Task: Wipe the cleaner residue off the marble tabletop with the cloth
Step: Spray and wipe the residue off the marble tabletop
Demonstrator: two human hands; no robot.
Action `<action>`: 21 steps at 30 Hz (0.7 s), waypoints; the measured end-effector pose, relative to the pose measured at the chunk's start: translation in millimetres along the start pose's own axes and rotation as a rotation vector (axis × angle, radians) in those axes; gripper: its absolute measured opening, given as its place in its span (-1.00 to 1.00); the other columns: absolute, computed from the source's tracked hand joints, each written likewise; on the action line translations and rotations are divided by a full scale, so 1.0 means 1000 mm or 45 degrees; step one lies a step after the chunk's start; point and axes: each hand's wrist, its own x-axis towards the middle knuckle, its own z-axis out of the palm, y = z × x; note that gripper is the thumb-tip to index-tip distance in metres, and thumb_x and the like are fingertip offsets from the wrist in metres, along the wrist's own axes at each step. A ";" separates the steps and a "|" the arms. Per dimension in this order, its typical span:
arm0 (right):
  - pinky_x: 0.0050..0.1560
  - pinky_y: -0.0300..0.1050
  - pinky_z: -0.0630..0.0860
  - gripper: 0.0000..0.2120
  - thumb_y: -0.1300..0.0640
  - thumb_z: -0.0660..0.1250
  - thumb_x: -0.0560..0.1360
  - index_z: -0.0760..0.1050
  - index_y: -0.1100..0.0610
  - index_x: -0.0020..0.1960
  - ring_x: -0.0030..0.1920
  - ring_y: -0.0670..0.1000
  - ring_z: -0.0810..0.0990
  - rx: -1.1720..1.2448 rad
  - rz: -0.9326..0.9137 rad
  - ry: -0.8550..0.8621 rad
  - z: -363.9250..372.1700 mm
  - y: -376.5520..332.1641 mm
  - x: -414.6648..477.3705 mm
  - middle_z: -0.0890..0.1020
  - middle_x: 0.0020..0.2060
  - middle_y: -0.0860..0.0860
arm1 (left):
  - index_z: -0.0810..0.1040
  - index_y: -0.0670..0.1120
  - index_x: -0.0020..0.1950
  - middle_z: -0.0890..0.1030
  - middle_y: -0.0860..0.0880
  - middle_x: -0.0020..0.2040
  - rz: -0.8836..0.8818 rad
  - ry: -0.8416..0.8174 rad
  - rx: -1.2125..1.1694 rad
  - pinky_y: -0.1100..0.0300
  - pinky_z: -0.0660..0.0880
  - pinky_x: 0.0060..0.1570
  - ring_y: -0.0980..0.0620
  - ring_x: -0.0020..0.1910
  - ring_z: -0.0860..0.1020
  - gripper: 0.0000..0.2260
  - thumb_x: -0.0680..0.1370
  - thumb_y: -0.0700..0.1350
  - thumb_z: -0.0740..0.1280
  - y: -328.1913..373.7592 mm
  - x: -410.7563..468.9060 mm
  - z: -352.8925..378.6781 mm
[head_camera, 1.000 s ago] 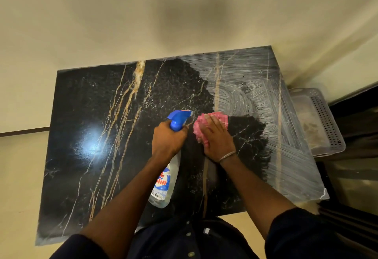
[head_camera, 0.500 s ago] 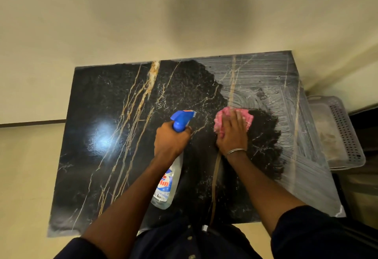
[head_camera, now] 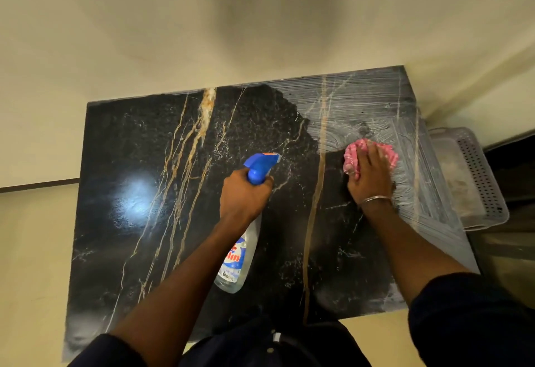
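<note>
Our right hand (head_camera: 369,178) presses flat fingers on the cloth (head_camera: 351,159) over residue (head_camera: 362,100) on the tabletop (head_camera: 144,236); our left hand (head_camera: 243,197) grips the bottle (head_camera: 238,262).

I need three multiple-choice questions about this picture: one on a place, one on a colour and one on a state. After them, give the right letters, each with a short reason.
1. Where on the marble tabletop does the white residue lie?
A. the right part
B. the left part
C. the near middle

2. What colour is the cloth under the right hand?
A. green
B. pink
C. white

3. What is the left hand doing?
A. lying flat on the marble
B. hanging empty
C. gripping the spray bottle

Answers:
1 A: white streaks cover the right part, while the left is dark and shiny.
2 B: the crumpled cloth is pink.
3 C: its fingers curl round the bottle's neck below the blue head.
</note>
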 end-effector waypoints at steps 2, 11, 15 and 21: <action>0.51 0.21 -0.02 -0.30 0.15 0.30 0.42 0.16 0.18 0.52 0.52 0.28 0.06 0.028 0.098 0.025 0.006 -0.020 -0.002 0.17 0.51 0.23 | 0.55 -0.04 -0.17 0.58 0.01 -0.36 -0.023 0.010 0.000 0.10 0.56 -0.28 0.05 -0.39 0.56 -0.86 0.44 0.01 0.41 0.004 0.003 0.005; 0.49 0.22 0.09 -0.36 0.08 0.22 0.43 0.22 0.11 0.50 0.52 0.22 0.10 0.093 -0.627 -0.141 0.024 -0.105 -0.003 0.23 0.50 0.16 | 0.55 -0.04 -0.20 0.54 0.04 -0.40 -0.095 0.140 0.021 0.17 0.47 -0.32 0.07 -0.42 0.52 -0.89 0.42 -0.04 0.42 0.030 0.016 0.026; 0.51 0.20 0.06 -0.31 0.15 0.28 0.39 0.21 0.10 0.50 0.52 0.23 0.12 0.071 -0.585 -0.115 0.013 -0.063 0.015 0.24 0.50 0.15 | 0.53 -0.02 -0.20 0.58 -0.01 -0.35 -0.077 0.120 -0.022 0.11 0.55 -0.26 0.02 -0.36 0.57 -0.89 0.45 -0.05 0.43 0.037 0.019 0.032; 0.51 0.21 0.05 -0.33 0.18 0.31 0.41 0.22 0.14 0.50 0.52 0.25 0.07 0.038 -0.119 -0.049 -0.007 -0.004 0.051 0.19 0.51 0.20 | 0.49 0.00 -0.24 0.52 0.06 -0.40 -0.050 0.128 -0.025 0.23 0.41 -0.35 0.13 -0.44 0.49 -0.85 0.47 -0.07 0.43 0.045 0.016 0.038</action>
